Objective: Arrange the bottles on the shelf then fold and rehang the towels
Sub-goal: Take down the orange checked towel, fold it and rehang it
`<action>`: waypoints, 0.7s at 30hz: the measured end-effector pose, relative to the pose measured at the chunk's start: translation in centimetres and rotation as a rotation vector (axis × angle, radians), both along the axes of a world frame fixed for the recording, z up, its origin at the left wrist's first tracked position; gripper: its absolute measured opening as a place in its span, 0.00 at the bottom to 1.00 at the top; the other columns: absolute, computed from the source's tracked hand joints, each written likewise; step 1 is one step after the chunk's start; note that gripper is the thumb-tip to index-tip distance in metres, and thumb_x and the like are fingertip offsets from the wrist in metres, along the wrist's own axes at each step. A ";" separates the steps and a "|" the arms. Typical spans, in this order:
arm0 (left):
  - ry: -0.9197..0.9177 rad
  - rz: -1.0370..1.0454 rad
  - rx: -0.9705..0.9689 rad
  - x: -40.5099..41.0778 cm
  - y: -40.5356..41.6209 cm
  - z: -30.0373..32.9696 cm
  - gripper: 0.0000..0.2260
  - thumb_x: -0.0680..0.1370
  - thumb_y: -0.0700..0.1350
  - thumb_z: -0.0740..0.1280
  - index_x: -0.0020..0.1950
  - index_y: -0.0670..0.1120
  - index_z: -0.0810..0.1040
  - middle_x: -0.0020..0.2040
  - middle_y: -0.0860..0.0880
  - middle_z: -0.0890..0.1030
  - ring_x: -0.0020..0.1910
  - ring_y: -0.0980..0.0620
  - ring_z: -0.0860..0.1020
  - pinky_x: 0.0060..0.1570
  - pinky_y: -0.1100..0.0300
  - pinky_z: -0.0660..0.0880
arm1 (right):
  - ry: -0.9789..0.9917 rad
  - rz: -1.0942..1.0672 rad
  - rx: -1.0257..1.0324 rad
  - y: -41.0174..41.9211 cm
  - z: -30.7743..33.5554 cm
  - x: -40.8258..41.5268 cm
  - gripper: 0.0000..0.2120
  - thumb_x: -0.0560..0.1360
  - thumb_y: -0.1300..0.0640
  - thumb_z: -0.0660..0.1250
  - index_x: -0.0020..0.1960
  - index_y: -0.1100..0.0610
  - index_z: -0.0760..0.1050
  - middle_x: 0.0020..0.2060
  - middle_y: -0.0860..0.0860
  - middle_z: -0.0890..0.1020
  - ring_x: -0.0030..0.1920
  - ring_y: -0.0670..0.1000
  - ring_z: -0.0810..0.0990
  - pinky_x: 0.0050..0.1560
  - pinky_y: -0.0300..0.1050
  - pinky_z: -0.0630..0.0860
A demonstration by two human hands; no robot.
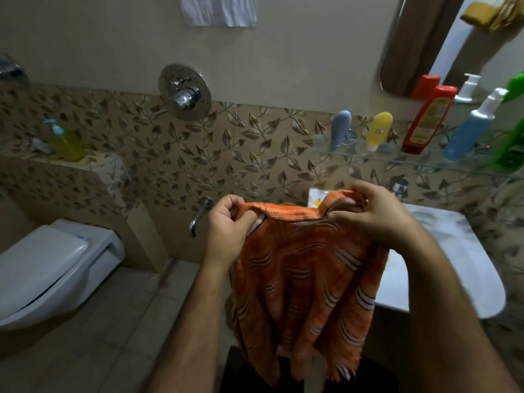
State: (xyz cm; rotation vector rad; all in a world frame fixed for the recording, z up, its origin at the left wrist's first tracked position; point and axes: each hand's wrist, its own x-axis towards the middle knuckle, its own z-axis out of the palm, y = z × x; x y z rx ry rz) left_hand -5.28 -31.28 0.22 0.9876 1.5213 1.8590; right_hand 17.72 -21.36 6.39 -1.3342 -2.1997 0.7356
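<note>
An orange striped towel (306, 282) hangs in front of me, held up by its top edge. My left hand (226, 225) pinches the towel's left corner. My right hand (374, 211) grips the right corner, fingers curled round the bunched cloth. On the glass shelf (397, 161) at the right stand a grey-blue tube (340, 130), a yellow tube (378, 130), a red bottle (428, 120), a blue pump bottle (472, 129) and a green bottle (513, 123). A white cloth (218, 9) hangs on the wall at the top. A yellow towel (490, 12) shows at the top right.
A white washbasin (453, 251) sits below the shelf at the right. A toilet (48, 268) stands at the left. A shower mixer (184, 92) and a wall tap (198, 217) are on the tiled wall. A yellow soap dispenser (65, 143) rests on the left ledge. A mirror (453, 38) hangs above the shelf.
</note>
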 end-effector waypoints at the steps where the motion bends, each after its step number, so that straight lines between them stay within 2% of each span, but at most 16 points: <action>1: 0.044 -0.013 -0.012 0.2 -0.2 0.2 0.15 0.72 0.33 0.70 0.34 0.48 0.69 0.29 0.50 0.70 0.28 0.55 0.67 0.27 0.63 0.65 | -0.018 -0.005 -0.012 -0.4 -0.3 0.4 0.16 0.65 0.49 0.79 0.43 0.56 0.76 0.37 0.51 0.81 0.41 0.52 0.80 0.43 0.52 0.76; 3: 0.157 -0.058 -0.049 0.7 -0.5 0.5 0.15 0.72 0.35 0.70 0.34 0.48 0.67 0.30 0.51 0.68 0.30 0.54 0.66 0.28 0.62 0.64 | 0.023 0.051 -0.045 -1.3 -0.8 0.7 0.11 0.67 0.55 0.78 0.42 0.58 0.78 0.36 0.52 0.82 0.39 0.51 0.81 0.42 0.50 0.76; 5: 0.294 -0.080 -0.090 1.5 -0.8 0.6 0.15 0.71 0.37 0.70 0.33 0.49 0.65 0.29 0.55 0.67 0.29 0.58 0.64 0.28 0.62 0.63 | 0.108 0.115 -0.077 -2.2 -1.6 0.6 0.05 0.71 0.63 0.74 0.41 0.63 0.79 0.33 0.57 0.80 0.36 0.52 0.79 0.40 0.49 0.75; 6: 0.358 -0.078 -0.112 2.1 -1.0 0.6 0.15 0.71 0.38 0.70 0.33 0.49 0.65 0.28 0.55 0.67 0.28 0.59 0.64 0.28 0.63 0.63 | 0.165 0.119 -0.127 -2.6 -2.1 0.5 0.04 0.72 0.65 0.72 0.42 0.65 0.78 0.33 0.60 0.79 0.35 0.52 0.77 0.38 0.49 0.74; 8: 0.460 -0.077 -0.130 3.1 -1.1 0.5 0.15 0.70 0.38 0.70 0.33 0.48 0.65 0.28 0.53 0.68 0.28 0.59 0.64 0.28 0.64 0.62 | 0.311 0.115 -0.245 -3.1 -3.2 0.3 0.05 0.72 0.66 0.70 0.43 0.67 0.74 0.32 0.58 0.77 0.34 0.51 0.75 0.38 0.48 0.72; 10: 0.535 -0.119 -0.135 4.1 -1.1 0.3 0.15 0.70 0.38 0.70 0.32 0.48 0.65 0.28 0.53 0.68 0.29 0.59 0.64 0.29 0.65 0.62 | 0.445 0.163 -0.402 -3.5 -4.3 0.0 0.11 0.70 0.66 0.72 0.50 0.60 0.73 0.34 0.54 0.80 0.35 0.51 0.77 0.39 0.45 0.73; 11: 0.569 -0.152 -0.145 4.4 -1.0 0.2 0.15 0.69 0.38 0.70 0.32 0.49 0.64 0.28 0.54 0.68 0.29 0.58 0.64 0.29 0.65 0.62 | 0.468 0.205 -0.491 -3.7 -4.8 -0.2 0.19 0.68 0.64 0.75 0.56 0.55 0.73 0.35 0.55 0.81 0.36 0.52 0.79 0.40 0.45 0.74; 12: 0.598 -0.190 -0.160 4.7 -0.9 0.1 0.15 0.69 0.39 0.70 0.32 0.49 0.64 0.28 0.54 0.68 0.29 0.58 0.65 0.29 0.64 0.62 | 0.441 0.241 -0.547 -3.8 -5.3 -0.4 0.28 0.66 0.62 0.79 0.62 0.51 0.72 0.36 0.55 0.82 0.37 0.52 0.80 0.41 0.46 0.75; 13: 0.622 -0.225 -0.168 5.0 -0.8 0.1 0.15 0.68 0.39 0.71 0.32 0.49 0.65 0.29 0.53 0.68 0.29 0.57 0.65 0.30 0.61 0.62 | 0.374 0.274 -0.549 -3.7 -5.6 -0.5 0.32 0.64 0.58 0.80 0.64 0.50 0.72 0.37 0.55 0.83 0.38 0.51 0.81 0.42 0.47 0.77; 14: 0.634 -0.263 -0.171 5.1 -0.7 0.1 0.15 0.68 0.40 0.72 0.32 0.49 0.65 0.29 0.53 0.69 0.29 0.57 0.65 0.30 0.59 0.63 | 0.286 0.305 -0.505 -3.4 -5.8 -0.6 0.30 0.63 0.53 0.81 0.61 0.53 0.75 0.37 0.57 0.83 0.39 0.50 0.81 0.42 0.52 0.78; 15: 0.631 -0.286 -0.162 5.2 -0.5 0.1 0.16 0.69 0.40 0.72 0.33 0.50 0.65 0.29 0.53 0.69 0.29 0.57 0.65 0.31 0.58 0.63 | 0.217 0.336 -0.463 -3.2 -5.9 -0.7 0.25 0.62 0.48 0.81 0.55 0.57 0.78 0.37 0.61 0.82 0.39 0.51 0.80 0.44 0.57 0.76; 16: 0.611 -0.302 -0.154 5.2 -0.4 0.0 0.16 0.69 0.41 0.73 0.33 0.49 0.65 0.30 0.53 0.70 0.30 0.57 0.66 0.31 0.58 0.63 | 0.195 0.356 -0.449 -3.0 -5.9 -0.6 0.24 0.63 0.45 0.78 0.48 0.61 0.78 0.36 0.64 0.79 0.38 0.54 0.77 0.42 0.59 0.74; 18: 0.488 -0.327 -0.149 5.1 0.2 -0.6 0.15 0.70 0.44 0.74 0.34 0.50 0.68 0.31 0.53 0.70 0.30 0.57 0.66 0.31 0.60 0.64 | 0.255 0.385 -0.481 -2.0 -5.5 -0.1 0.22 0.65 0.45 0.75 0.39 0.64 0.74 0.32 0.60 0.73 0.36 0.54 0.72 0.39 0.52 0.68; 20: 0.289 -0.382 -0.178 4.9 0.5 -1.9 0.12 0.70 0.46 0.76 0.37 0.49 0.71 0.31 0.53 0.71 0.31 0.58 0.68 0.31 0.63 0.65 | 0.364 0.400 -0.481 -1.0 -4.4 0.6 0.17 0.66 0.49 0.74 0.37 0.63 0.73 0.33 0.58 0.73 0.35 0.54 0.72 0.39 0.48 0.67; 21: 0.189 -0.406 -0.209 4.9 0.6 -2.7 0.11 0.70 0.46 0.76 0.39 0.48 0.73 0.31 0.54 0.73 0.31 0.59 0.70 0.31 0.66 0.67 | 0.433 0.375 -0.470 -0.1 -4.0 1.1 0.17 0.67 0.52 0.73 0.38 0.65 0.73 0.34 0.59 0.75 0.36 0.55 0.73 0.40 0.49 0.69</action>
